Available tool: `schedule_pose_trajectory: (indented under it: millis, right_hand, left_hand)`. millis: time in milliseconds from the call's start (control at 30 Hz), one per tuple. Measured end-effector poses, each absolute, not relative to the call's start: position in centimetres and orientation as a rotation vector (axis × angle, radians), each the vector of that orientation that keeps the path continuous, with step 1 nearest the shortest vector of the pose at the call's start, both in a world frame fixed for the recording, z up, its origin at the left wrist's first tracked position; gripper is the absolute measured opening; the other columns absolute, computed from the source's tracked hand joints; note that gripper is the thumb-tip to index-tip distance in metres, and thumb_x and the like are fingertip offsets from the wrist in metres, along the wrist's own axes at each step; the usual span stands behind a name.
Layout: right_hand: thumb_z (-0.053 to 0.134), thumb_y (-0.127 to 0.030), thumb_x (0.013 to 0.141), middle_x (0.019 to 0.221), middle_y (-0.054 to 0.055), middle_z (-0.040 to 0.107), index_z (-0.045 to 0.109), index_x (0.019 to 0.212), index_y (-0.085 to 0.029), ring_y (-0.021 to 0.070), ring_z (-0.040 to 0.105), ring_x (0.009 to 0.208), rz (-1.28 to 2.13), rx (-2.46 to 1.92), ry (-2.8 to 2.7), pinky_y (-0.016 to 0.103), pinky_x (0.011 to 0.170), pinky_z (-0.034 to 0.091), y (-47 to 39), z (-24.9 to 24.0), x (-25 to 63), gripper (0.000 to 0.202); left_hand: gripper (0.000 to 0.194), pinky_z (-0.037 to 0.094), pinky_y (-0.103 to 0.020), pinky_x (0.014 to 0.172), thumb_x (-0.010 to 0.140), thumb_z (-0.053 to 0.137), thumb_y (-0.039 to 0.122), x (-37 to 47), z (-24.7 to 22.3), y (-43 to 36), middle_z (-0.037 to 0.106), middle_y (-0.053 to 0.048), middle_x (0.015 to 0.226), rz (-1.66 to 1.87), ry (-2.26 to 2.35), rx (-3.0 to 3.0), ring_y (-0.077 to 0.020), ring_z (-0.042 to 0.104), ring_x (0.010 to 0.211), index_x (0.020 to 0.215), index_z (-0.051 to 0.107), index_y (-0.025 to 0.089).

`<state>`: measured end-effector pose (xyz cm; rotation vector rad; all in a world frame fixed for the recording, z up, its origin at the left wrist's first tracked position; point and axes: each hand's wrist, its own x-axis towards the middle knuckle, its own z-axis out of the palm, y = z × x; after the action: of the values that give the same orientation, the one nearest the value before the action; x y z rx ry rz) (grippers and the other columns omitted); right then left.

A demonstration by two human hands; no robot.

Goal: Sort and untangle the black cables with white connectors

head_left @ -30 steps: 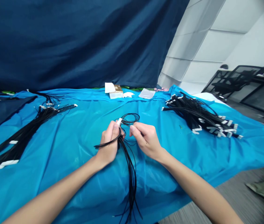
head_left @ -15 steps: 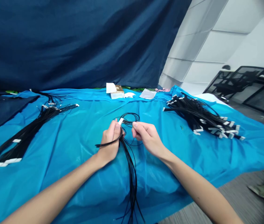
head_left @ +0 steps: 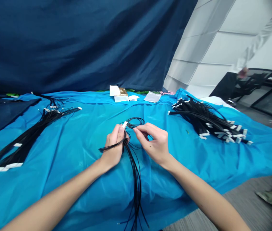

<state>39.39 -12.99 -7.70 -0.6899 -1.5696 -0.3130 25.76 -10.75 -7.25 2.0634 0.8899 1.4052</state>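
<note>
While the left hand grips the wires beside a white tip, above the cloth, and their tails trail below, the right hand holds thumb and forefinger narrowly together near the looped part; whether they pinch a strand, I cannot tell.

No text, label, brand, number or sign can be read: any print on the small white-and-gold cardboard box, the flat translucent white packet or the small white rectangular connector is too small to make out.
</note>
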Motion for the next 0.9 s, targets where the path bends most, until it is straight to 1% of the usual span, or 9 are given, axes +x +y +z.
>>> schedule_pose_trajectory:
  millis: [267,467,667,900]
  right_hand:
    - [0.043,-0.017,0.086,0.062,0.0,0.047,0.051,0.073,-0.017,0.0093,0.041,0.058,-0.435,-0.711,-1.641,0.023,0.056,0.035,-12.82,-8.03,39.64,0.015]
    - [0.04,-0.018,0.088,0.063,-0.001,0.044,0.048,0.071,-0.017,0.0084,0.042,0.058,-0.343,-0.734,-1.714,0.021,0.057,0.034,-12.87,-8.03,39.66,0.019]
    - [0.038,-0.021,0.089,0.063,0.0,0.047,0.047,0.069,-0.017,0.0088,0.044,0.058,-0.233,-0.766,-1.702,0.022,0.058,0.035,-12.96,-7.81,39.6,0.022]
    - [0.039,-0.022,0.088,0.061,-0.001,0.046,0.047,0.066,-0.017,0.0088,0.044,0.056,-0.157,-0.782,-1.691,0.022,0.057,0.034,-13.07,-7.67,39.5,0.024]
  left_hand:
    - [0.034,0.036,-0.024,0.058,0.09,0.027,0.039,25.79,-7.16,-10.87,0.049,0.002,0.061,1.432,0.928,2.106,-0.0102,0.047,0.055,0.068,0.043,0.019]
    - [0.033,0.037,-0.024,0.059,0.09,0.026,0.039,25.79,-7.18,-10.85,0.052,0.001,0.063,1.458,0.929,2.133,-0.0104,0.048,0.056,0.069,0.042,0.019]
    - [0.032,0.038,-0.024,0.058,0.09,0.025,0.039,25.8,-7.28,-10.81,0.054,0.001,0.063,1.449,0.933,2.152,-0.0107,0.047,0.055,0.071,0.042,0.019]
    - [0.03,0.038,-0.025,0.059,0.09,0.025,0.038,25.77,-7.24,-10.69,0.055,0.0,0.064,1.429,0.971,2.167,-0.0113,0.048,0.055,0.072,0.042,0.019]
